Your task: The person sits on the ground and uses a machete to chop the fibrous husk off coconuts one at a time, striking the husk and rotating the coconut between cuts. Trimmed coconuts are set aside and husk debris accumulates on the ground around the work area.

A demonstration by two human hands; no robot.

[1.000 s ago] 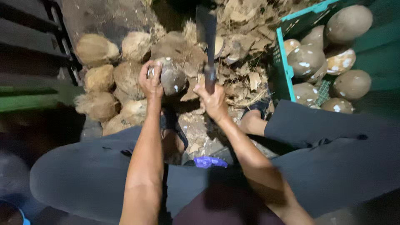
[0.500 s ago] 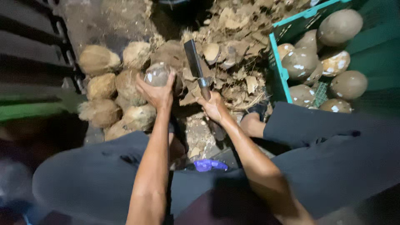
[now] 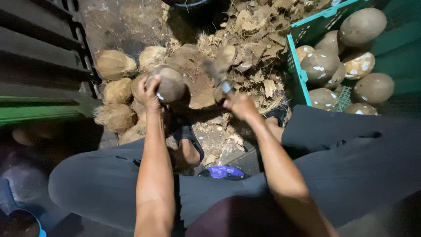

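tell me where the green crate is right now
In the head view the green crate sits at the upper right, beside the pile of husk scraps and just beyond the person's right knee, with peeled coconuts inside it.

Brown, partly husked coconut [image 3: 169,84] with white nicks, beside a blurred, tilted chopping blade [image 3: 215,74].

you're looking at a dim scene lit from above the middle: the husk pile [image 3: 258,48] and the peeled coconuts in the green crate [image 3: 302,66] catch the light, while the left side and bottom corners sink into shadow. your right hand [image 3: 239,105] and the blade [image 3: 215,74] are smeared with motion blur.
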